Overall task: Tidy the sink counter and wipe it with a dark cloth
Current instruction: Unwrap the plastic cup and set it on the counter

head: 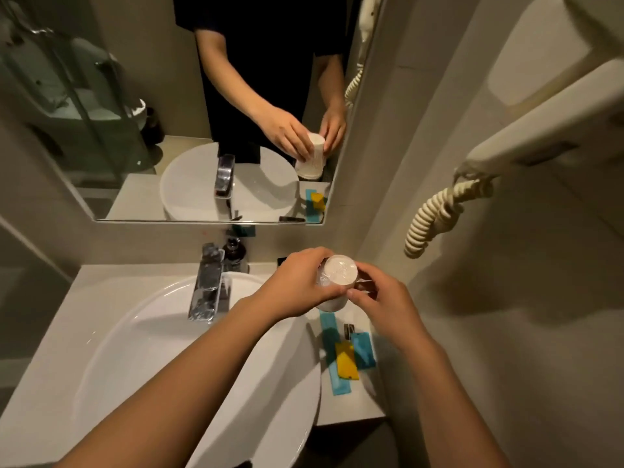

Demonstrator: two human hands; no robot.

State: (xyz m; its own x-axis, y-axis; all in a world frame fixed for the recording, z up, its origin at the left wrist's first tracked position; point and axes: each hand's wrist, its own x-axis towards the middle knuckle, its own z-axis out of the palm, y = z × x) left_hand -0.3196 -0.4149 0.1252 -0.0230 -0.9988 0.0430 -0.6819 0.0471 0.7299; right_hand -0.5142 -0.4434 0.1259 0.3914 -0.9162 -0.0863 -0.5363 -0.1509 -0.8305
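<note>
Bathroom corner, warm dim light; beige stone worktop (44, 359) carries a white oval ceramic basin (141, 349) with a square chrome tap (206, 282) at its back edge. Small dark pump bottle (233, 251) stands behind the tap, against the wall. Frameless wall mirror (152, 106) above shows the same scene reflected. Cream wall-mounted hair dryer (540, 123) on the right wall, its coiled cord (435, 217) hanging below

Both hands meet over the back right part of the worktop, just right of the basin. Left hand (297, 285) wraps the side of a white plastic-wrapped paper cup (338, 275), fingers curled round it. Right hand (385, 305) touches the cup's right side, thumb and fingertips pinched on the clear wrapping; grip looks narrow. Cup upright; whether its base rests on the worktop cannot be told

Nearer the camera on the worktop, right of the basin: a long blue sachet (332, 359), a shorter blue sachet (363, 351) beside it, a yellow sachet (347, 363) lying across them, and a small dark packet (348, 329) just behind

No dark cloth in view
</note>
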